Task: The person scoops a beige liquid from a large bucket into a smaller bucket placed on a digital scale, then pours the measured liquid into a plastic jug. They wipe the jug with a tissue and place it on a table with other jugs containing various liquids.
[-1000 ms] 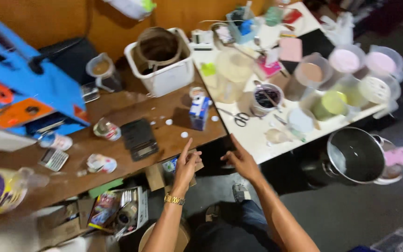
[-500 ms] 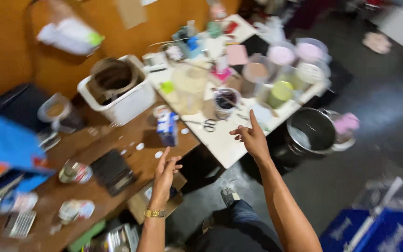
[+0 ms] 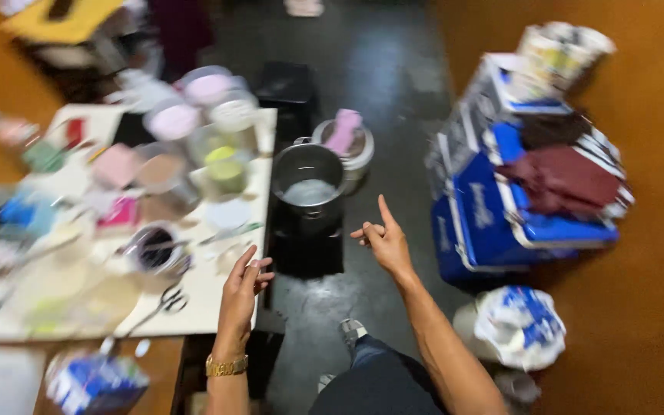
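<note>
View has swung right; both empty hands (image 3: 382, 242) now near the steel pot (image 3: 310, 187).

open floor (image 3: 393, 69) past steel pot (image 3: 309, 183) (cluttered table (image 3: 217, 300))

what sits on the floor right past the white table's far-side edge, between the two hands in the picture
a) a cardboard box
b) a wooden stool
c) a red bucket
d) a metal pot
d: a round metal pot stands on the dark floor beside the white table, seen above the gap between the left hand and the right hand; both hands are empty.
</note>
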